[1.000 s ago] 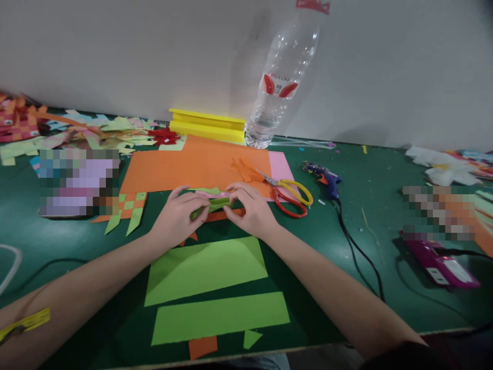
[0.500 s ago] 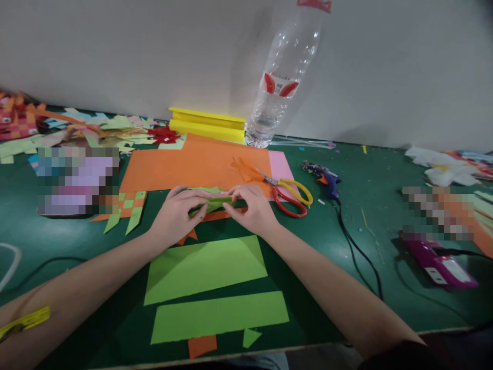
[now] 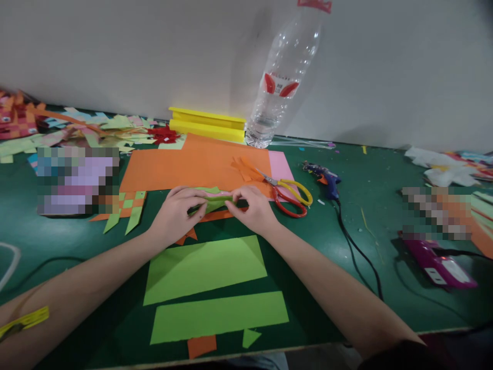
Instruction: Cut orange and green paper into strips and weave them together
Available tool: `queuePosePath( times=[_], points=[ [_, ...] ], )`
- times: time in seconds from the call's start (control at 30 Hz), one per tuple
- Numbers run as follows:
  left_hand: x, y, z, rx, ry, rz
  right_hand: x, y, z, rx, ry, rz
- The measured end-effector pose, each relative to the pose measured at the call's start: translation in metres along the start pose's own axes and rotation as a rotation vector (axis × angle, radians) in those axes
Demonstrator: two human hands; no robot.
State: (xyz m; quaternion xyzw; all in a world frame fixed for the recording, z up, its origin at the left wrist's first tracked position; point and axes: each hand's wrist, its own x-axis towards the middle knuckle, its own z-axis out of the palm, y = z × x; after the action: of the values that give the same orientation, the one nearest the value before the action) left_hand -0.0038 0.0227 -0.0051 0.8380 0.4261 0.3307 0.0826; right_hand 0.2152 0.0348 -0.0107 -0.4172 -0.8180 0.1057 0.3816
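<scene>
Between my two hands is a folded piece of green paper (image 3: 216, 204), with a bit of pink showing along its upper side. My left hand (image 3: 177, 209) pinches its left end between thumb and fingers. At the other end, my right hand (image 3: 252, 208) grips it the same way. An orange strip (image 3: 223, 215) lies just under the held paper. Closer to me, two flat green paper pieces lie on the table, a wide one (image 3: 208, 268) and a narrower one (image 3: 219, 316). Scissors (image 3: 290, 198) with red and yellow handles rest right of my right hand, on the orange sheet (image 3: 162, 167).
A blue glue gun (image 3: 325, 180) with a black cord lies to the right, and a purple power strip (image 3: 439, 262) farther right. A tilted plastic bottle (image 3: 285, 67) and folded yellow paper (image 3: 208, 125) stand by the wall. Paper scraps (image 3: 88, 128) cover the back left.
The green paper between my hands has tilted slightly, and a little more pink shows. My right hand has shifted slightly; everything else lies as before.
</scene>
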Motion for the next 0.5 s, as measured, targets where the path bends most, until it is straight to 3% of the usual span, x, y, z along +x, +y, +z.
queuePosePath(
  times=[0.23, 0.5],
  points=[
    [0.0003, 0.0016, -0.0015, -0.025, -0.016, -0.016, -0.0038, 0.0044, 0.0033, 0.137, -0.081, 0.012],
    [-0.0033, -0.0024, -0.0004, -0.026, -0.001, -0.196, -0.0024, 0.0027, 0.0025, 0.105, -0.031, -0.007]
  ],
)
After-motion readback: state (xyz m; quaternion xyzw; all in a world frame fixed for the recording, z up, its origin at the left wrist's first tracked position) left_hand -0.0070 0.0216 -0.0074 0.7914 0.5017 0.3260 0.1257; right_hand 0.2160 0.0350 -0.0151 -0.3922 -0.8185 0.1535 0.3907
